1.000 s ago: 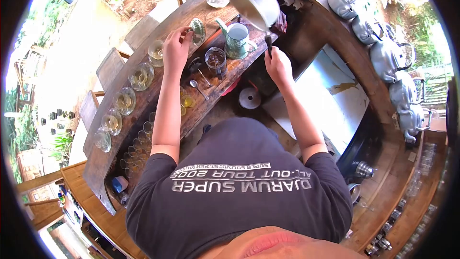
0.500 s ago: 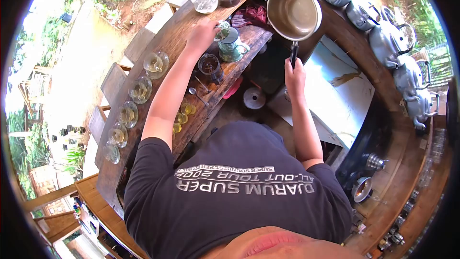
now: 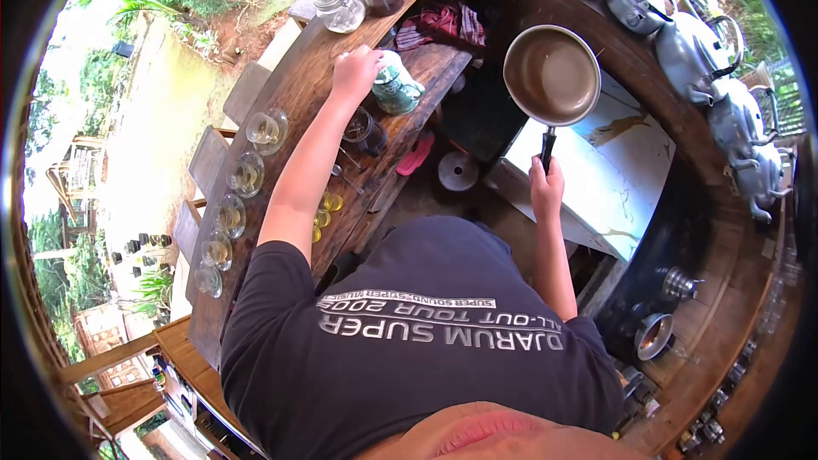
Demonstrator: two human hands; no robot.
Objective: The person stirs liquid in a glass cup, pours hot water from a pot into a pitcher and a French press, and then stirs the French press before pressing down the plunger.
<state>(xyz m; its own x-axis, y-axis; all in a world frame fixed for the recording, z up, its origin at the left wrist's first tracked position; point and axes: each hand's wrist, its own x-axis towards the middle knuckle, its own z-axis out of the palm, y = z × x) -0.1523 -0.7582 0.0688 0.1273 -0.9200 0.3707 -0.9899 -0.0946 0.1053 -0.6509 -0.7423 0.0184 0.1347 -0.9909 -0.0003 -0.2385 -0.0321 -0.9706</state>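
My left hand (image 3: pixel 356 75) is closed at the top of a green and white enamel mug (image 3: pixel 399 94) on the wooden counter. The fingers grip the mug's lid, which they mostly hide. Beside the mug stands a glass (image 3: pixel 365 132) with dark contents, partly behind my wrist. My right hand (image 3: pixel 547 190) is wrapped round the black handle of a saucepan (image 3: pixel 552 77). The pan hangs in the air right of the counter, its beige inside facing me and showing no contents.
Several glass cups on saucers (image 3: pixel 245 175) line the counter's outer edge. Two glass jars (image 3: pixel 339 7) stand at its far end, near a red cloth (image 3: pixel 443 25). Several metal kettles (image 3: pixel 694 55) line the right-hand shelf. A white marbled surface (image 3: pixel 605 162) lies beyond my right hand.
My left hand has brought the lid from beside the mug to its top. My right hand has moved the saucepan right and slightly nearer to me. The view has shifted a little.
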